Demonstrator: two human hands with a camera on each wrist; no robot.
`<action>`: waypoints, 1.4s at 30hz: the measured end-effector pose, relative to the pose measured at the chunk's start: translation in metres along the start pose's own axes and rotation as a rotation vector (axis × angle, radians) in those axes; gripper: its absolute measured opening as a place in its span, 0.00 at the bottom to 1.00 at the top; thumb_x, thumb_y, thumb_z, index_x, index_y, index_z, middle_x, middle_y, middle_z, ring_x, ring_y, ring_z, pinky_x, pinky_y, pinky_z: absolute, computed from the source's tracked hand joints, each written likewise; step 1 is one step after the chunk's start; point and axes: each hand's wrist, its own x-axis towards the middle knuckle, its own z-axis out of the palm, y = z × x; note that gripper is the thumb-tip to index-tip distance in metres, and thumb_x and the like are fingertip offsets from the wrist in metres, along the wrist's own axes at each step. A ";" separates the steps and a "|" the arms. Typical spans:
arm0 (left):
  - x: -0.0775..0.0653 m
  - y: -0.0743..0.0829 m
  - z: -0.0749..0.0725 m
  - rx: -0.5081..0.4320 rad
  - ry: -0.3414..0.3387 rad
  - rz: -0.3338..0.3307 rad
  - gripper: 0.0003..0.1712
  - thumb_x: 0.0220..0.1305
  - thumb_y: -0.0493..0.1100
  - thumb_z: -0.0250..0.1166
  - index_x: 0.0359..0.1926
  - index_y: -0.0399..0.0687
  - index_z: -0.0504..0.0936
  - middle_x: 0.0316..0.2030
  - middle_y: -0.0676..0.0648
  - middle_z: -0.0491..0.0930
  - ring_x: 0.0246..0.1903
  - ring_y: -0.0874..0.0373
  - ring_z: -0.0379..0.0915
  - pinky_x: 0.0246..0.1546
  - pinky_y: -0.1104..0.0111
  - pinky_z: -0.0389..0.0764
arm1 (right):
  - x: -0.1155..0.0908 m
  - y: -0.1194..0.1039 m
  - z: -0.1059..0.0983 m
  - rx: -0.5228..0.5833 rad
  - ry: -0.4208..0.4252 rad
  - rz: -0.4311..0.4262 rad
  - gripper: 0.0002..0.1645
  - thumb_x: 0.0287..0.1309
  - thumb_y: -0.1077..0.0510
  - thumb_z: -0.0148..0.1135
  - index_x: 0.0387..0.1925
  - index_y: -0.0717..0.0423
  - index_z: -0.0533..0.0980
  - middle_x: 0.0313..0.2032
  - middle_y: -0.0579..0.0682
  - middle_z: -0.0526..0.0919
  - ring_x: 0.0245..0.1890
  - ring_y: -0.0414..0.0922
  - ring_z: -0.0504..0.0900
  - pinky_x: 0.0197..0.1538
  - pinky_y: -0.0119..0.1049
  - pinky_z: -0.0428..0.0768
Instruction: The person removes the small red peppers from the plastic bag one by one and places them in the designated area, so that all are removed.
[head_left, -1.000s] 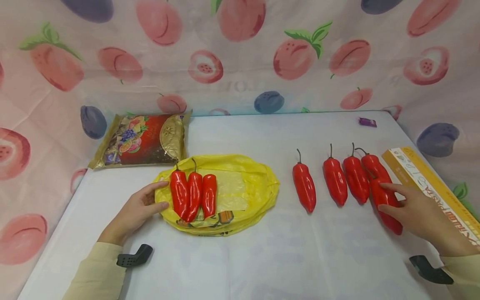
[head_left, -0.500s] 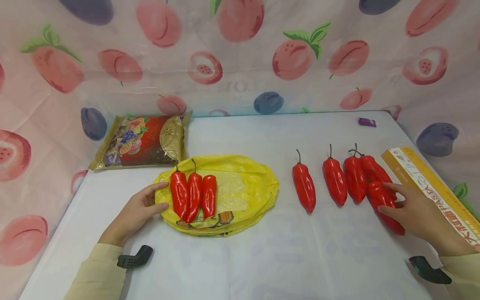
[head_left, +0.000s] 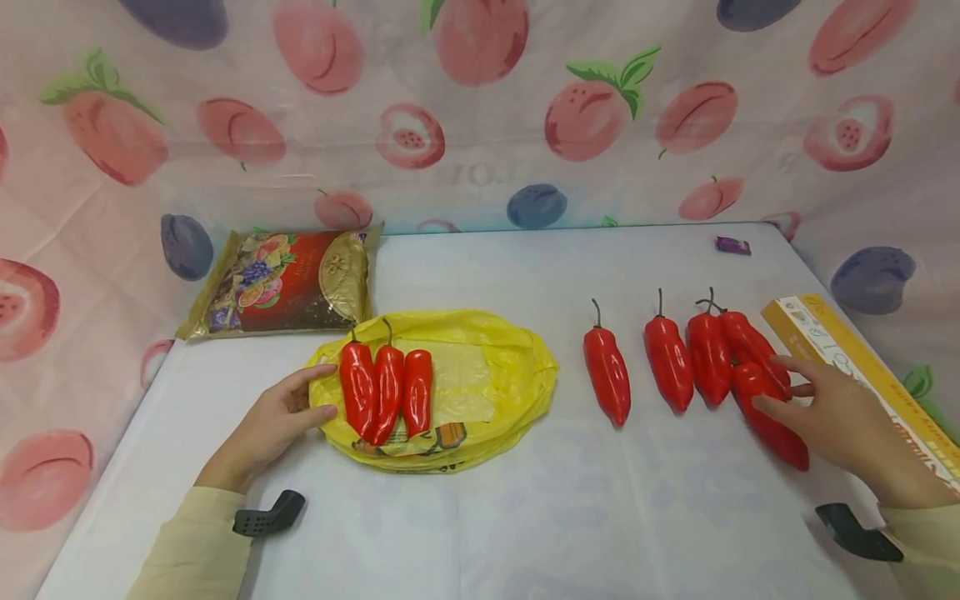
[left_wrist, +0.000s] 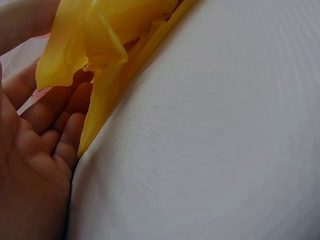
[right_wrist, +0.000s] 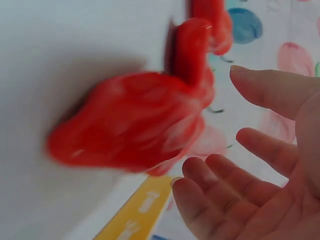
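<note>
Three shiny red chili peppers [head_left: 357, 392] lie side by side on a yellow plastic bag [head_left: 517, 379]. My left hand [head_left: 273, 421] rests at the bag's left edge, thumb and index finger spread apart and touching it. The left wrist view has loosely bent fingers [left_wrist: 70, 137] against the bag's folds. On the right, my right hand [head_left: 832, 417] is beside the nearest red chili pepper [head_left: 772, 417], which lies slanted against its neighbours. In the right wrist view a gap separates that chili pepper [right_wrist: 130, 120] from my spread fingers; nothing is in the palm.
More red chili peppers [head_left: 669, 362] lie to the left of and behind my right hand. A yellow and white pasta box [head_left: 813, 317] runs along the right side. At the back sit a brown-and-gold packet [head_left: 300, 279] and a small purple wrapper [head_left: 732, 245].
The nearest chili pepper on the right has shifted slightly, its top no longer overlapping its neighbours as high. My right fingers have lifted off it. My left hand stays in place.
</note>
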 end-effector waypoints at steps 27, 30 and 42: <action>0.001 -0.004 0.000 -0.015 0.002 0.017 0.37 0.67 0.40 0.67 0.73 0.37 0.63 0.72 0.34 0.58 0.70 0.38 0.56 0.54 0.81 0.69 | 0.007 -0.165 0.016 0.068 -0.028 -0.491 0.41 0.58 0.50 0.72 0.71 0.53 0.68 0.67 0.61 0.71 0.51 0.60 0.80 0.38 0.48 0.86; 0.000 -0.003 0.000 -0.028 0.002 0.018 0.37 0.67 0.40 0.67 0.72 0.37 0.63 0.73 0.34 0.58 0.70 0.38 0.56 0.54 0.81 0.70 | 0.008 -0.178 0.024 0.083 -0.034 -0.524 0.41 0.58 0.50 0.72 0.71 0.52 0.69 0.67 0.58 0.72 0.63 0.60 0.74 0.45 0.50 0.85; -0.001 -0.001 0.000 -0.018 0.002 0.021 0.37 0.66 0.40 0.67 0.72 0.37 0.64 0.73 0.34 0.57 0.73 0.38 0.50 0.56 0.81 0.67 | 0.011 -0.235 0.054 0.136 -0.113 -0.621 0.38 0.60 0.50 0.71 0.70 0.51 0.70 0.67 0.53 0.73 0.62 0.55 0.76 0.53 0.45 0.82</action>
